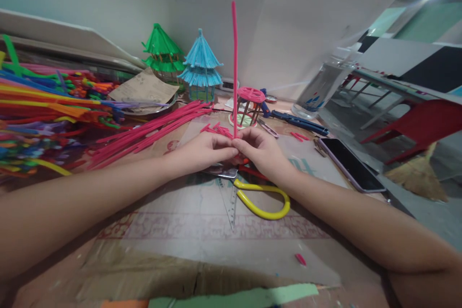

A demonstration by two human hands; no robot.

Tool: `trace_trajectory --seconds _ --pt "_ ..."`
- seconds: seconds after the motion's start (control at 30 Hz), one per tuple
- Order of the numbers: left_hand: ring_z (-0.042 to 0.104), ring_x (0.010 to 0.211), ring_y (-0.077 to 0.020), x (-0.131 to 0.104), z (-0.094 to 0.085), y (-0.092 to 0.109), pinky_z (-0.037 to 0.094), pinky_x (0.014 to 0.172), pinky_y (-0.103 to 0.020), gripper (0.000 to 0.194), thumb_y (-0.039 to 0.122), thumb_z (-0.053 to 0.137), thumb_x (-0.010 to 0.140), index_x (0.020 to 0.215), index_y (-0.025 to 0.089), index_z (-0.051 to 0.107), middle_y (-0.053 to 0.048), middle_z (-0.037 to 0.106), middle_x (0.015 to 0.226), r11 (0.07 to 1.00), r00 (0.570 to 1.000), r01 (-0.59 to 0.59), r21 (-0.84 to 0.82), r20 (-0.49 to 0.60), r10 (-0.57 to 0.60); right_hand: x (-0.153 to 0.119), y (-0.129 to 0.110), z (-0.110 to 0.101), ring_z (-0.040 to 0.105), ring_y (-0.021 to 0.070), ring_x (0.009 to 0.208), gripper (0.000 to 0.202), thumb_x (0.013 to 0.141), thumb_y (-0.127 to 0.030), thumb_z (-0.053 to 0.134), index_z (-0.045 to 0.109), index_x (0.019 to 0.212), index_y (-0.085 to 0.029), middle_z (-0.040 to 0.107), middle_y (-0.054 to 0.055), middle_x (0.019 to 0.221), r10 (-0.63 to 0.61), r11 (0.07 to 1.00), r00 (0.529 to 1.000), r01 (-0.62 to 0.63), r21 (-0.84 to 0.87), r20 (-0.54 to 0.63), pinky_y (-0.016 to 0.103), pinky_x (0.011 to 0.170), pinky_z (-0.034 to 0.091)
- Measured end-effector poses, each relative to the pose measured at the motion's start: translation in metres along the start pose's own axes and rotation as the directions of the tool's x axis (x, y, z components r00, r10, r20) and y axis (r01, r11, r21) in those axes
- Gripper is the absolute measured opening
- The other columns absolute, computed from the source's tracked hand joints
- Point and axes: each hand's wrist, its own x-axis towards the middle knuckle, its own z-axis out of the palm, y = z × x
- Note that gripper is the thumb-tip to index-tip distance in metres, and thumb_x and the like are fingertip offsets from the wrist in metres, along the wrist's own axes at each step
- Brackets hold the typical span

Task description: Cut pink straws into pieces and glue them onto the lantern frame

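One plastic sheet (pixel 173 231) carries green letters, partly covered, not readable. Behind it stand two roofed models, one green (pixel 158 53), one blue (pixel 200 60). Left hand (pixel 202 151) and right hand (pixel 267 156), meeting above one yellow-handled scissors (pixel 267 215), pinch one upright pink stem (pixel 235 70) before one pink-topped frame (pixel 250 95).

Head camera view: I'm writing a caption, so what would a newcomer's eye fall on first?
Probably the long pink stem, upright at centre in the fingertips of the left hand and right hand. Next, the green tower and blue tower behind, to the left, then the yellow handle below the right hand.
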Motion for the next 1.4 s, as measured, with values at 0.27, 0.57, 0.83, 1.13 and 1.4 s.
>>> trace_trajectory --seconds 0.27,0.57,0.83,1.13,1.4 --pt "0.073 0.088 -0.0226 0.0008 -0.0034 0.0043 0.056 0.085 -0.034 0.038 0.051 0.073 0.080 0.090 0.014 0.079 -0.010 0.080 0.093 0.991 0.999 0.023 -0.133 0.047 -0.017 -0.0003 -0.0039 0.0000 0.057 0.0105 0.058 0.029 0.078 -0.045 0.075 0.058 0.082 -0.021 0.061 -0.004 0.070 0.001 1.000 1.000 -0.001 0.001 -0.001 0.024 0.054 0.050" --pt "0.072 0.082 -0.0189 0.0013 -0.0021 -0.0007 0.054 0.075 -0.028 0.030 0.044 0.072 0.082 0.093 0.016 0.078 -0.007 0.079 0.091 1.000 1.000 0.003 0.010 0.010 -0.003 -0.0016 -0.0031 0.0015 0.059 0.0100 0.057 0.027 0.078 -0.041 0.075 0.057 0.082 -0.022 0.061 -0.004 0.072 0.004 0.999 1.000 -0.004 0.033 0.005 0.024 0.053 0.051" --pt "0.060 0.058 -0.0115 -0.0023 0.0034 0.0000 0.041 0.053 -0.021 0.031 0.043 0.068 0.084 0.087 0.014 0.078 -0.005 0.074 0.074 1.000 0.999 0.015 0.008 -0.030 -0.015 -0.0028 -0.0046 0.0028 0.062 0.0115 0.059 0.021 0.079 -0.037 0.075 0.059 0.081 -0.022 0.064 -0.004 0.071 -0.023 0.999 1.000 0.022 0.029 0.007 0.025 0.055 0.054" --pt "0.058 0.057 -0.0107 -0.0040 0.0035 0.0043 0.039 0.050 -0.020 0.031 0.043 0.069 0.084 0.084 0.013 0.075 -0.004 0.072 0.072 1.000 1.000 0.016 -0.008 -0.024 -0.016 -0.0013 -0.0031 -0.0010 0.062 0.0107 0.056 0.028 0.075 -0.044 0.077 0.065 0.083 -0.020 0.066 -0.003 0.071 0.039 0.996 0.999 -0.039 0.083 0.000 0.025 0.055 0.054" --pt "0.053 0.053 -0.0096 -0.0022 0.0039 0.0020 0.036 0.049 -0.020 0.029 0.044 0.066 0.086 0.084 0.015 0.070 0.000 0.065 0.066 0.999 0.999 -0.024 0.037 -0.021 0.025 0.0002 -0.0034 -0.0014 0.057 0.0095 0.058 0.028 0.079 -0.044 0.073 0.062 0.080 -0.018 0.062 -0.004 0.069 -0.019 1.000 1.000 0.019 0.017 0.003 0.023 0.056 0.050"
